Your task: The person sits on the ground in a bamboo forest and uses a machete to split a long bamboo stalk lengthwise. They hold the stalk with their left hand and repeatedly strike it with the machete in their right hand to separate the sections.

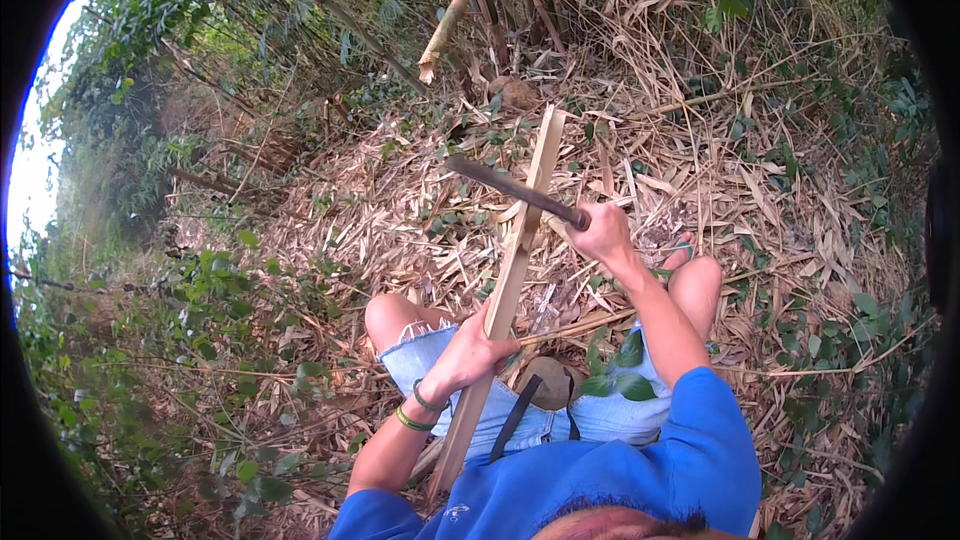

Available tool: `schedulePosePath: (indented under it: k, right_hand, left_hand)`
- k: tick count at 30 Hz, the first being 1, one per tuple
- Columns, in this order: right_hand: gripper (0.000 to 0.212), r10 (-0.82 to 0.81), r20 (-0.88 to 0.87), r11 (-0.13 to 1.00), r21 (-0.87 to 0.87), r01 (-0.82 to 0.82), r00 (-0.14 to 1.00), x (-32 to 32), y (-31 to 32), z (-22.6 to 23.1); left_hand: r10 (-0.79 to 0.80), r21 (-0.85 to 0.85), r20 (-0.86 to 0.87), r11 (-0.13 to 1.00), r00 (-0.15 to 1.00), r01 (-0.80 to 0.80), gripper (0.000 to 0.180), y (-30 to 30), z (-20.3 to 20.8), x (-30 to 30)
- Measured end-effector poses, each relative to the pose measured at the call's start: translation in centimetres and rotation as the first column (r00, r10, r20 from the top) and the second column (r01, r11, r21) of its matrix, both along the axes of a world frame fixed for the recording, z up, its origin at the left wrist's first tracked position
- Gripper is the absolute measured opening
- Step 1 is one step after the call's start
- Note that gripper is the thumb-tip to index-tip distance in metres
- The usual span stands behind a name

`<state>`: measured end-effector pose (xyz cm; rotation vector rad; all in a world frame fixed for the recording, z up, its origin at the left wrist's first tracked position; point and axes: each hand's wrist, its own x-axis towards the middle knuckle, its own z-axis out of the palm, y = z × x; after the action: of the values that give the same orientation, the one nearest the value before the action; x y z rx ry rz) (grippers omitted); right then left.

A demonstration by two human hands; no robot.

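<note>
A long, pale split bamboo piece (508,285) slants from beside my waist up and away, standing above the leaf litter. My left hand (470,350) is closed around its lower part, over my left thigh. My right hand (606,236) grips the handle end of a machete (492,179). The dark blade points left and crosses the bamboo's upper part. It appears to touch the bamboo there, but whether it cuts in I cannot tell. Part of the handle is hidden inside my right fist.
Dry bamboo leaves (400,195) cover the ground. A broken bamboo stalk (455,15) hangs down ahead from a dense clump. Green bushes (230,310) grow at the left. A leafy sprig (625,370) and a thin stick (580,328) lie by my legs.
</note>
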<state>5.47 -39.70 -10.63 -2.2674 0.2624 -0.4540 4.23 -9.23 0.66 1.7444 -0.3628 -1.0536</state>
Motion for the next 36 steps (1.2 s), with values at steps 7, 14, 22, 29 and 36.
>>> schedulePosePath:
  k: [7,14,22,29,36]
  right_hand:
    - [0.024,0.174,0.347,0.965,-0.244,-0.090,0.921,-0.6,3.0,0.0]
    - [0.027,-0.048,0.019,0.986,-0.160,0.050,0.999,0.2,-0.1,0.0]
    - [0.027,-0.174,-0.012,0.982,-0.083,0.173,0.985,0.5,-3.5,-1.2]
    - [0.028,0.100,0.122,0.955,-0.289,-0.061,0.987,0.0,-0.4,-2.7]
    - [0.022,-0.344,-0.081,0.923,0.155,0.353,0.935,1.4,-1.9,-0.8]
  left_hand:
    - [0.017,0.015,-0.129,1.000,0.991,-0.015,0.026,0.0,0.7,0.5]
    - [0.009,0.091,-0.072,0.996,0.997,-0.002,0.031,0.8,0.9,-0.4]
    - [-0.072,0.150,-0.051,0.986,0.996,0.079,0.036,1.5,2.8,-1.8]
    - [-0.061,0.224,0.055,0.973,0.997,0.047,0.041,1.8,2.4,-2.0]
    - [-0.082,0.235,0.006,0.969,0.997,0.079,0.051,4.7,1.2,-3.2]
